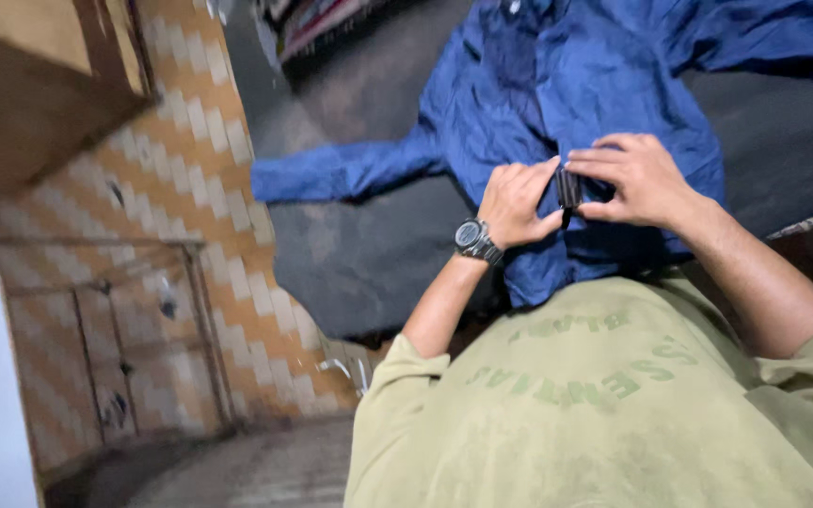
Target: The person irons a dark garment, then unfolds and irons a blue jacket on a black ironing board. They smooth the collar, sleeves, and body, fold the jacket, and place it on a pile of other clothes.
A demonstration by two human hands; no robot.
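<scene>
Olive shirt [604, 414]: nearest of all, the person's own chest fills the lower frame, so they stand close against the work surface, leaning over it
Left hand [517, 203]: wristwatch [475, 238] on the wrist, fingers curled shut around the left side of a small dark object, thumb pressed to it
Right hand [640, 179]: fingers bent over the object's top and right side, pinching it closed from above; the two hands meet on it, which looks like a way to steady something small while working it
Small dark object [568, 188]: held between both hands just above the blue cloth, upright and narrow; too blurred to tell what it is
Blue garment [566, 85]: spread flat under the hands, one long sleeve [341, 171] stretched out to the left, laid open as if so its whole front can be reached
Dark surface [369, 254]: the grey-black top that bears the garment, bare beside the sleeve
Tiled wall [190, 160]: orange and pale chequered tiles at the left, well apart from the hands
Wooden piece [30, 85]: brown, top left corner, farthest off and blurred
</scene>
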